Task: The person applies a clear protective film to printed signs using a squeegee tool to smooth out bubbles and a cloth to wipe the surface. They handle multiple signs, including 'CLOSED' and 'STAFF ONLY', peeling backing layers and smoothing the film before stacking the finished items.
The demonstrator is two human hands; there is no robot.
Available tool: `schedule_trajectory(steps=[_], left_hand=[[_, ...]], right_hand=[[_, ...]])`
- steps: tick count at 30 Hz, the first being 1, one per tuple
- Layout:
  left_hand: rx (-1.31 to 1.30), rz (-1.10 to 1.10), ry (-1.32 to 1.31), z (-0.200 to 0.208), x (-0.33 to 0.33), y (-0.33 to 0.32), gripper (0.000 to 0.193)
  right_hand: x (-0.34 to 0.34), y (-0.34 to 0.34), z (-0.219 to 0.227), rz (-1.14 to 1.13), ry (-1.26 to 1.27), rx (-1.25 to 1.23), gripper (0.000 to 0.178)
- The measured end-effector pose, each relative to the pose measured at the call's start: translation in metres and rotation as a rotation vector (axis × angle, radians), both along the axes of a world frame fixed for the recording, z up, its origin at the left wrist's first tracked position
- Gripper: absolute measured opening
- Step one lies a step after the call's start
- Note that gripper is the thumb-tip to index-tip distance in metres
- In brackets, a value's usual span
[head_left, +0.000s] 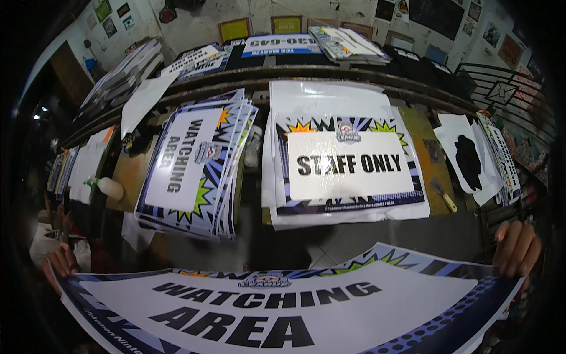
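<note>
A large printed poster sheet point(377, 312), white in the middle with a blue and purple patterned border, stretches between my two hands close to me. Its upper edge sags and the sheet bows. At the upper left corner, my left hand point(61, 262) is closed on the edge. My right hand point(517, 248) grips the upper right corner, fingers curled over it. Beyond the sheet, a stack of similar posters point(183, 147) lies turned sideways on the left of the worktable. Right of it, another printed sign point(354, 171) with the same border style rests face up on white sheets point(324, 91).
A bottle with a green nozzle point(110, 187) stands left of the poster stack. A scraper with a yellowish handle point(443, 196) lies right of the sign, near a black patch point(469, 162) on white paper. Stacked boards point(348, 44) line the back table. Tiled floor shows below the worktable.
</note>
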State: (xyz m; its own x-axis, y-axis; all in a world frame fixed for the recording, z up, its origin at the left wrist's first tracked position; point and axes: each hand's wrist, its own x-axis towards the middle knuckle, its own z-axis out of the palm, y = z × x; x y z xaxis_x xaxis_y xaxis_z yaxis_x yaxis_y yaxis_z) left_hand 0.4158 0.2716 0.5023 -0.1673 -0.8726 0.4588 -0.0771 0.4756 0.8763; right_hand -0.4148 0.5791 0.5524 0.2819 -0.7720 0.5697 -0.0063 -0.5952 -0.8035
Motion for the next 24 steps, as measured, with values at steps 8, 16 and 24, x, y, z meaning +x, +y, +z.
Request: schedule_trajectory(steps=[8, 16, 24], left_hand=[[0.076, 0.026, -0.002, 0.006, 0.000, 0.011, 0.024], [0.151, 0.020, -0.011, 0.011, 0.007, 0.009, 0.028], [0.255, -0.021, -0.015, 0.011, 0.012, -0.006, 0.032]], right_hand=[[0.042, -0.002, -0.012, -0.266, -0.121, 0.045, 0.027], [0.077, -0.017, -0.026, -0.560, -0.270, 0.269, 0.031], [0.122, -0.022, -0.032, -0.874, -0.363, 0.402, 0.026]])
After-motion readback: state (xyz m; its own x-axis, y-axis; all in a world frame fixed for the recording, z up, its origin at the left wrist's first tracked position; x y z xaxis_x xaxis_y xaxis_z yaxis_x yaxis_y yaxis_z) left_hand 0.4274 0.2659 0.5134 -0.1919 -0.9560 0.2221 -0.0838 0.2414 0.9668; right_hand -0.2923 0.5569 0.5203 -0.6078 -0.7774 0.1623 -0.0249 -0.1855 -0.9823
